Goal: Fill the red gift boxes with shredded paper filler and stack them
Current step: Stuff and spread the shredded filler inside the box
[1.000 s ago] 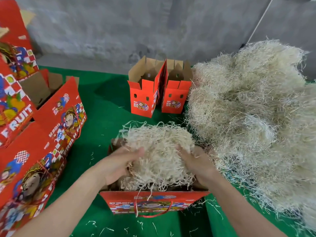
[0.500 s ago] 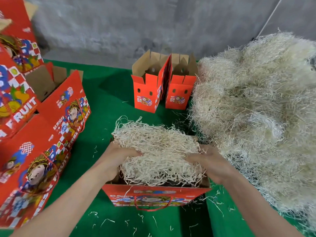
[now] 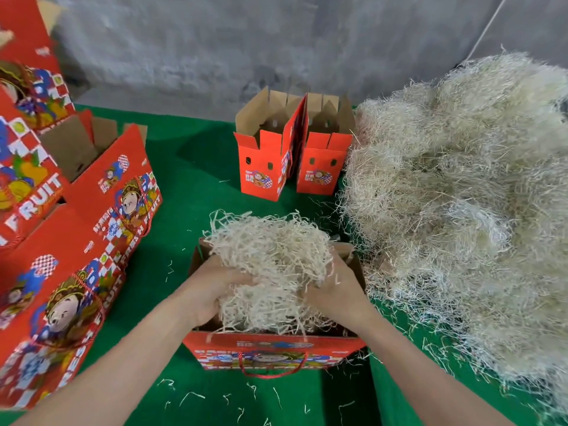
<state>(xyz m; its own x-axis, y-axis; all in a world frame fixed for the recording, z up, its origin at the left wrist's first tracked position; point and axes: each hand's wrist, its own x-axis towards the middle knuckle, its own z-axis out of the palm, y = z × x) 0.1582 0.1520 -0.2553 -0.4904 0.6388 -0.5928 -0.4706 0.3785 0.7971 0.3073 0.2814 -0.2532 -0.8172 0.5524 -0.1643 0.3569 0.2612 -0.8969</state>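
Two hands (image 3: 212, 290), one heap (image 3: 461, 195), one filler clump (image 3: 270, 256), perhaps seven boxes (image 3: 276, 352).

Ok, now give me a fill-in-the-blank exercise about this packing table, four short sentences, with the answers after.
1. The left hand and right hand grip shredded paper in the open ____ gift box.
2. The cloth on the table is ____.
3. At the far edge stand ____ small open boxes.
4. The big heap of filler lies to the box's ____.

Answers: red, green, two, right.

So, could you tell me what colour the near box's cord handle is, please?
Red; the cord handle shows best in the head view.
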